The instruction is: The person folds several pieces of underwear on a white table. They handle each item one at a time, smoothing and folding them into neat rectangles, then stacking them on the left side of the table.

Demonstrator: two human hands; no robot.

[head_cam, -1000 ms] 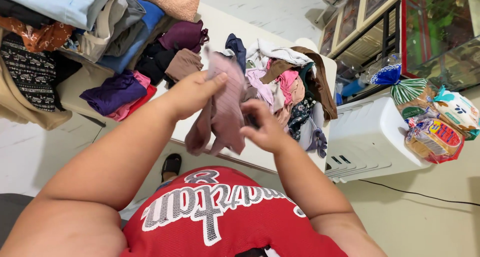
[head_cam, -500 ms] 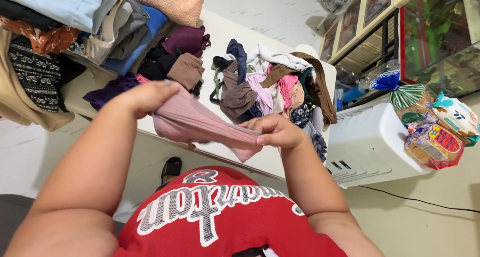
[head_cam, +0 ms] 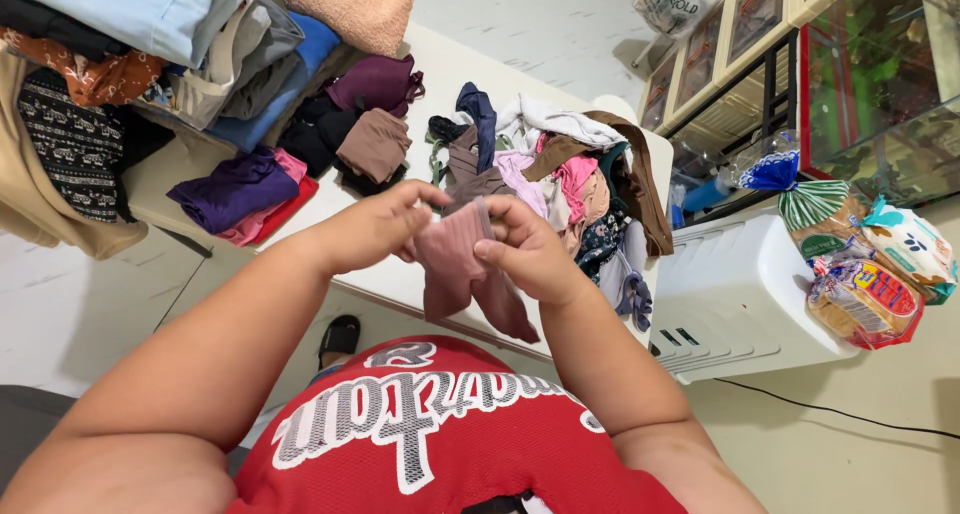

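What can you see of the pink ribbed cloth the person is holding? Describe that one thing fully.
The pink cloth is a small, dusty-pink garment of soft ribbed knit, its fine lines running lengthwise. It is gathered and folded over itself, its upper edge pinched between the left hand and the right hand, both gripping it. Its lower part hangs loose in two limp flaps. It is held in the air in front of the white table, above the person's red shirt, touching nothing but the hands.

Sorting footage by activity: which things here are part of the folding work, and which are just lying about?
In use:
left hand
right hand
pink ribbed garment
loose clothes heap
folded piles

Lying about:
bread bags
white appliance
black sandal
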